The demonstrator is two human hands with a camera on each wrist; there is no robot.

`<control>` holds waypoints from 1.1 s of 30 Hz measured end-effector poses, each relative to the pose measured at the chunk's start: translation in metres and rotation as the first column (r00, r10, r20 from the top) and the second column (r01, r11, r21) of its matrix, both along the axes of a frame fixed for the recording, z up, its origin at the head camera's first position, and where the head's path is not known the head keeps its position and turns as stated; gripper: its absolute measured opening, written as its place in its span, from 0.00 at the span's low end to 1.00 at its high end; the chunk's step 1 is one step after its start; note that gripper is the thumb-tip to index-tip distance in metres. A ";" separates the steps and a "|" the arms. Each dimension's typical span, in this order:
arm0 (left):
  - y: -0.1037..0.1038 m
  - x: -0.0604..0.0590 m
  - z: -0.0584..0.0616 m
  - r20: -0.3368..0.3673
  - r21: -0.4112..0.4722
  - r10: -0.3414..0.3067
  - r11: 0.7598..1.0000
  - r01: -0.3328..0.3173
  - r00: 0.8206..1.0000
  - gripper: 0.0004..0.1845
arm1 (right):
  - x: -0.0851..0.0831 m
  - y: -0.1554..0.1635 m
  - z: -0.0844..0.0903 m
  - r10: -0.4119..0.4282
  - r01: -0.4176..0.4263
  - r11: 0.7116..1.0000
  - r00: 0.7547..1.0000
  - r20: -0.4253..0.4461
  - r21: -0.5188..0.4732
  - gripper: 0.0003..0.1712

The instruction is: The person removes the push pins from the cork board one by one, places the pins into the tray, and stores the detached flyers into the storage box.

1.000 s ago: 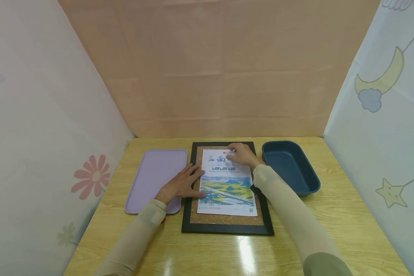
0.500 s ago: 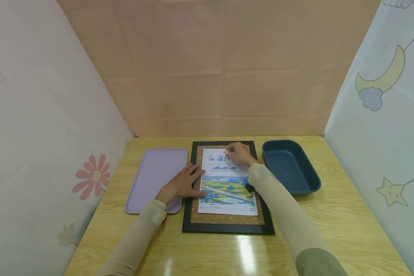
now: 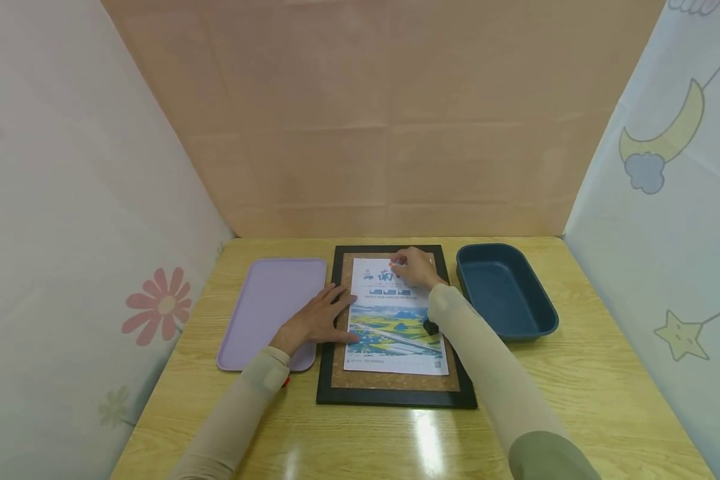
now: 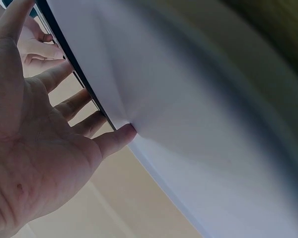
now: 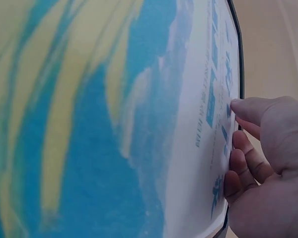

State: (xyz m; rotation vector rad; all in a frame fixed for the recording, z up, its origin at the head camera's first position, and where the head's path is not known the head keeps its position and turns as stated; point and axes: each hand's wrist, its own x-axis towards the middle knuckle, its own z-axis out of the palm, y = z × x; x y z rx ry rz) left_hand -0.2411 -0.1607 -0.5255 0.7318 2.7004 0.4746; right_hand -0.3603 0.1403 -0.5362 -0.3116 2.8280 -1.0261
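A black-framed cork board (image 3: 396, 399) lies flat mid-table with a printed poster (image 3: 390, 327) on it. My left hand (image 3: 315, 320) rests flat with fingers spread across the board's left edge, thumb on the poster's side; the left wrist view shows that open palm (image 4: 44, 148). My right hand (image 3: 415, 268) is at the poster's top, fingers curled, its fingertips pinching a small orange pin (image 3: 391, 264). The right wrist view shows those curled fingers (image 5: 241, 158) against the poster (image 5: 114, 124); the pin is hidden there.
A lilac tray (image 3: 270, 300) lies left of the board, partly under my left hand. A dark blue bin (image 3: 504, 290) stands to the right, with nothing in it. Paper-covered walls close in the wooden table (image 3: 606, 400) on three sides.
My right hand has shifted slightly left along the poster's top, and its fingertips now cover the orange pin. The left hand has stayed in place.
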 end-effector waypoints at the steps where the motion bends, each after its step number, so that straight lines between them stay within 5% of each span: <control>1: 0.000 0.000 0.000 0.001 0.000 0.000 1.000 0.000 1.000 0.57 | 0.000 0.000 -0.001 -0.006 0.006 1.000 1.000 -0.002 -0.003 0.17; 33: 0.000 -0.001 -0.002 0.001 -0.016 -0.002 1.000 0.002 1.000 0.57 | 0.003 -0.010 -0.005 -0.104 0.101 0.988 0.994 -0.015 -0.115 0.09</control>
